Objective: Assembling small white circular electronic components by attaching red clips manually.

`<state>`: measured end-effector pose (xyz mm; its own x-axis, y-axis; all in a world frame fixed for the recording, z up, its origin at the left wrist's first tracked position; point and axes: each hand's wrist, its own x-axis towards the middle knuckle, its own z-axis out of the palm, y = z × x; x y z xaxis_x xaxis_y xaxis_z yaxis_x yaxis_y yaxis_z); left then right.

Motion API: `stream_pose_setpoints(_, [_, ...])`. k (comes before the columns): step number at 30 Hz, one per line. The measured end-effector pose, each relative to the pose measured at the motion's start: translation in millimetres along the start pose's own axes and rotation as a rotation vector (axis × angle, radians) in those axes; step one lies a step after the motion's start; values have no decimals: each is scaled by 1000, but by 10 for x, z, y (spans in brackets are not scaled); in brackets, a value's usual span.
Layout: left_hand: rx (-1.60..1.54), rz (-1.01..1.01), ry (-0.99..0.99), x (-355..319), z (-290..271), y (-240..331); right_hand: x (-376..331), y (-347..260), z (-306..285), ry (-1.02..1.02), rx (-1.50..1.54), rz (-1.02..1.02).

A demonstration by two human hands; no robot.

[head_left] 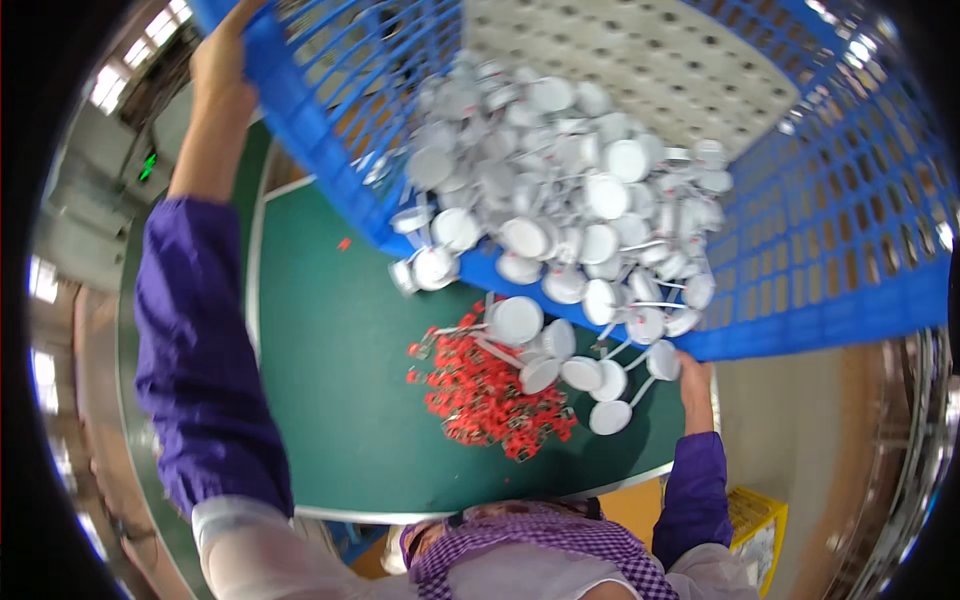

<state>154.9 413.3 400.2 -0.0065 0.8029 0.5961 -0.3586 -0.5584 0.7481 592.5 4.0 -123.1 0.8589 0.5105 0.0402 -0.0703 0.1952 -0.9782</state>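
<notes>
A large blue plastic crate (310, 155) with slatted sides is tilted over the table, its lower rim toward me. My left hand (222, 75) is closed on the rim at the upper left. Under the lower right part of the rim, my right hand (692, 378) grips the crate, its fingers mostly hidden. Many white round-headed plastic pieces with thin stems (600, 195) lie heaped in the crate and spill over the rim. Several loose white pieces (582, 373) are below the rim, blurred, some overlapping a pile of small red pieces with metal parts (490, 395).
The green tabletop (330, 400) has a pale edge. One stray red piece (344, 244) lies left of the pile. On the floor at the lower right stands a yellow crate (760, 530). Pale floor shows right of the table.
</notes>
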Motion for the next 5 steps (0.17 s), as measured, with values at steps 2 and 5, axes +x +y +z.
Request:
stream_pose_setpoints(2, [13,22,-8,-207,-21,-5,17,-358,-300,-319,-243,141])
stream_pose_setpoints(5, [-2,27,-69,-244,-44,-38,469,-1150,-1014,-391,-892,105])
